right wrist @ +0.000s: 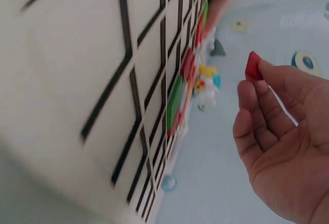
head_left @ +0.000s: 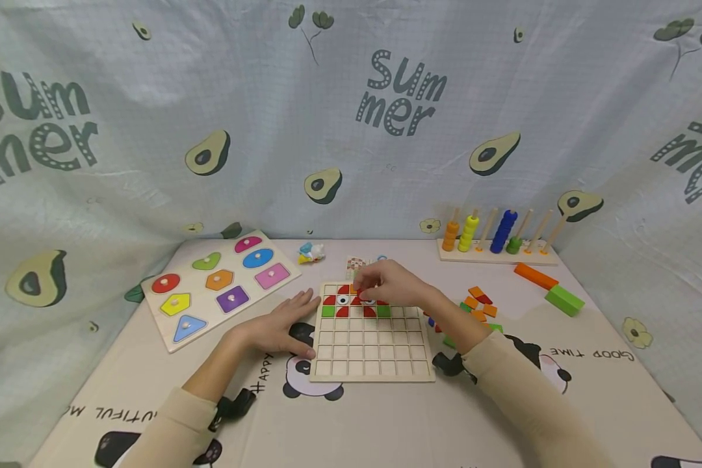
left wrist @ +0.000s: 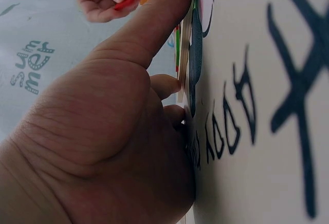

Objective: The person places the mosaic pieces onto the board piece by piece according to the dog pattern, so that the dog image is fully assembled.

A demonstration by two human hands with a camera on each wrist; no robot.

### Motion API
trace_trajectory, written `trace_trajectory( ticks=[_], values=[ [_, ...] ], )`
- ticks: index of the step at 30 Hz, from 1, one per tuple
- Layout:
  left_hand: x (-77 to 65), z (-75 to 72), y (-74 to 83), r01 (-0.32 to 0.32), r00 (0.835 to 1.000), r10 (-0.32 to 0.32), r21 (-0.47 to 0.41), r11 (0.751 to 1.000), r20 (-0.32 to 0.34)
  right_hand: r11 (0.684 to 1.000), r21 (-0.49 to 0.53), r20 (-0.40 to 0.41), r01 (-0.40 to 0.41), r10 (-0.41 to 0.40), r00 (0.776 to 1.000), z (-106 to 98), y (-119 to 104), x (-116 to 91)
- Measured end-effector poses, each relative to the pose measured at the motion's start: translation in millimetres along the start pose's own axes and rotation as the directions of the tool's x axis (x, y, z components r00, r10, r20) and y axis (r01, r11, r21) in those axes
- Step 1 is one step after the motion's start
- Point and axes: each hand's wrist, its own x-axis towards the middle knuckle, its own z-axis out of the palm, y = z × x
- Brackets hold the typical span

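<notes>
My right hand (head_left: 393, 284) is raised over the back rows of a wooden grid board (head_left: 371, 354). Between thumb and fingertips it pinches a small red tile (right wrist: 252, 67), held clear of the board. Red, green and eye-patterned tiles (head_left: 342, 300) fill cells in those rows; the hand covers some of them in the head view. My left hand (head_left: 279, 325) rests on the tablecloth along the board's left side, its thumb and fingers extended and touching the edge. A patterned card (head_left: 355, 265) lies behind the board, partly hidden.
Loose coloured tiles (head_left: 478, 305) lie right of the board, beside orange (head_left: 535, 275) and green blocks (head_left: 564, 299). A peg stand with beads (head_left: 497, 255) is at the back right. The shape puzzle (head_left: 219, 296) lies left; a small figurine (head_left: 311, 252) sits behind.
</notes>
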Motion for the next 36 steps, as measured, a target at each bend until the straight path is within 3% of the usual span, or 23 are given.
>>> trace_trajectory(
  ticks=[7, 14, 23, 29, 36],
  values=[
    [-1.3, -2.1, 1.1, 0.000, 1.000, 0.000, -0.003, 1.000, 0.008, 0.996, 0.061, 0.055, -0.066, 0.063, 0.996, 31.3, -11.4, 23.1],
    [-0.7, -2.6, 0.8, 0.000, 1.000, 0.000, 0.005, 1.000, 0.011, 0.995, 0.089, 0.082, -0.051, 0.044, 0.996, 50.5, -15.0, 35.8],
    [-1.2, -2.9, 0.4, -0.004, 1.000, 0.004, 0.000, 1.000, 0.013, 0.986, -0.162, 0.127, 0.048, -0.027, 0.992, 54.0, -19.7, 32.6],
    [-1.0, -3.5, 0.8, -0.008, 1.000, 0.008, -0.001, 1.000, 0.012, 0.958, -0.276, 0.138, 0.079, -0.041, 0.990, 54.4, -16.8, 29.5],
    [-2.1, -3.7, 2.2, -0.005, 1.000, 0.005, -0.011, 1.000, 0.008, 0.900, -0.394, 0.152, 0.184, -0.133, 0.979, 60.9, -13.1, 32.2]
  ],
)
